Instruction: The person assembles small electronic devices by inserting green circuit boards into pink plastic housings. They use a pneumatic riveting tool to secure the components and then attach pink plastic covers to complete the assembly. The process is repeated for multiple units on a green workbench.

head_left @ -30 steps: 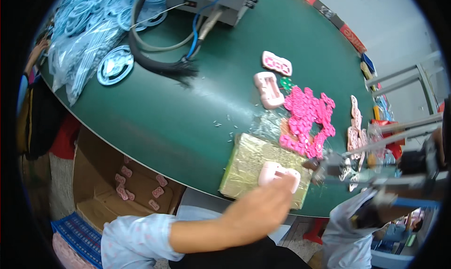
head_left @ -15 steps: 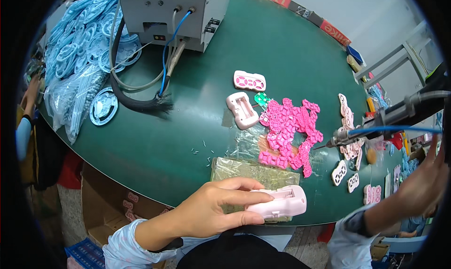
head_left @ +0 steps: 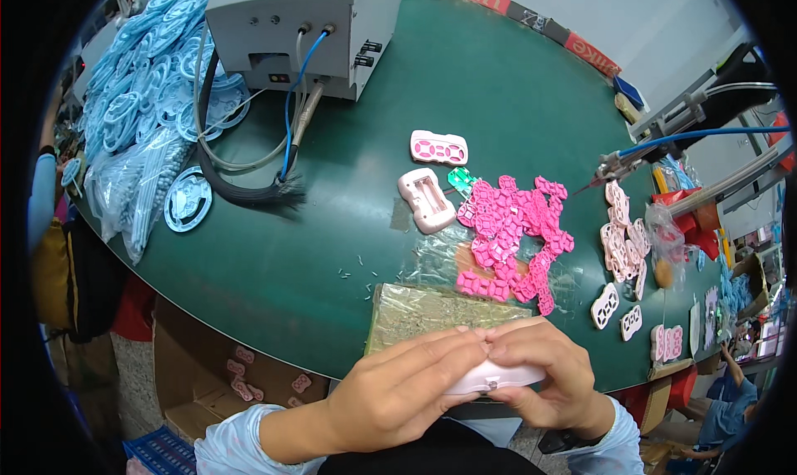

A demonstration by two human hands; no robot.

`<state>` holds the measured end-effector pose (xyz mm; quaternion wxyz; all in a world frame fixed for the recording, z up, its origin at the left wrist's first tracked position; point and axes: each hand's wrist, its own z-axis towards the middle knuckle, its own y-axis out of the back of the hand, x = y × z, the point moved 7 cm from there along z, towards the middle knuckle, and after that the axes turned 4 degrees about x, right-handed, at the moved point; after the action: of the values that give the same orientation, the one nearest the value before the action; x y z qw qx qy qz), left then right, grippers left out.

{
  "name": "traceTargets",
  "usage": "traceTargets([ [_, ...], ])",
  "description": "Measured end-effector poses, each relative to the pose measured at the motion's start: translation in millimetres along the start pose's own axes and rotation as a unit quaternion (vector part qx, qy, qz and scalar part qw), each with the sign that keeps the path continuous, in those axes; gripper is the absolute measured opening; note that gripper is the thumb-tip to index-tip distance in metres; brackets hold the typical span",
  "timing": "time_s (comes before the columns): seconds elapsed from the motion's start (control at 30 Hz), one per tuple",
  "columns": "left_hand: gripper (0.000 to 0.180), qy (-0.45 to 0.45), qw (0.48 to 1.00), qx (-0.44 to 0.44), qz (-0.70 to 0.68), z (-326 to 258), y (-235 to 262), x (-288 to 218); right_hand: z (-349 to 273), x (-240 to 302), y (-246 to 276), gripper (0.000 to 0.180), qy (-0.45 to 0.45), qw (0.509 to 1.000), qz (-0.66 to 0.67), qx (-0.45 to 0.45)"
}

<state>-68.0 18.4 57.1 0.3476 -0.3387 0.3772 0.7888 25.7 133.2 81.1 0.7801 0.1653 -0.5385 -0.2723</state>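
Note:
Between my two hands is a pale pink game-controller-shaped plastic casing (head_left: 491, 380), just above the near edge of a film-wrapped pad (head_left: 440, 313). My left hand (head_left: 394, 389) closes round its left side, fingers over the top. From the right, my right hand (head_left: 554, 374) grips the other end, its thumb low on the near side. The fingers hide most of the casing's upper face. Beyond the pad lie an open-backed casing (head_left: 429, 201) with a small green circuit board (head_left: 462, 178) beside it, and a casing with pink buttons (head_left: 438, 148).
Pink button pieces (head_left: 506, 234) are heaped past the pad, with small screws (head_left: 359, 263) to the left. An electric screwdriver (head_left: 614, 166) hangs at the right, near pale faceplates (head_left: 618, 242). A grey machine (head_left: 286, 26) and blue plastic rings (head_left: 137, 76) stand at the far left.
My right hand has come from the screwdriver at the right to the casing, which is now held in both hands and tilted. The screwdriver has swung up and away.

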Motion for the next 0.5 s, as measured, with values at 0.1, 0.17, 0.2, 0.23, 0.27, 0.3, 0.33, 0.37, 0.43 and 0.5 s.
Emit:
traceTargets([
  [0.1,0.034,-0.006,0.998,-0.037,0.045,-3.6,-1.0,-7.3,-8.4,-2.8,-6.3,0.033,-0.010,0.998,0.035,-0.054],
  [0.17,0.039,-0.001,0.998,-0.036,0.047,-6.5,-1.0,-8.1,-10.4,-4.7,-10.8,0.033,-0.016,0.996,0.059,-0.065],
  [0.2,0.041,0.001,0.998,-0.035,0.049,-7.2,-0.5,-8.3,-10.5,-5.3,-11.5,0.034,-0.018,0.995,0.071,-0.070],
  [0.23,0.037,0.016,0.998,-0.027,0.053,-6.5,0.6,-5.9,-7.7,-8.9,-13.6,0.035,-0.031,0.995,0.085,-0.037],
  [0.27,0.033,0.031,0.998,-0.018,0.057,-4.9,4.9,-4.4,-3.5,-13.4,-12.7,0.037,-0.044,0.994,0.098,-0.003],
  [0.3,0.029,0.047,0.997,-0.010,0.062,-3.3,11.1,-3.5,0.4,-17.2,-13.1,0.038,-0.056,0.992,0.112,0.030],
  [0.33,0.029,0.060,0.995,0.040,0.064,1.4,15.5,-0.4,3.4,-17.6,-8.3,0.038,-0.059,0.994,0.090,0.033],
  [0.37,0.029,0.086,0.989,0.082,0.084,0.3,33.9,-8.5,11.7,-9.5,-6.7,0.038,-0.048,0.994,0.083,0.044],
  [0.43,0.036,0.130,0.945,0.270,0.128,-8.8,63.4,-7.8,12.7,-6.9,3.1,0.037,-0.067,0.994,0.053,0.065],
  [0.5,0.053,0.215,0.815,0.494,0.211,-46.1,90.6,-0.9,0.8,-16.6,12.6,0.035,-0.103,0.991,0.026,0.079],
])
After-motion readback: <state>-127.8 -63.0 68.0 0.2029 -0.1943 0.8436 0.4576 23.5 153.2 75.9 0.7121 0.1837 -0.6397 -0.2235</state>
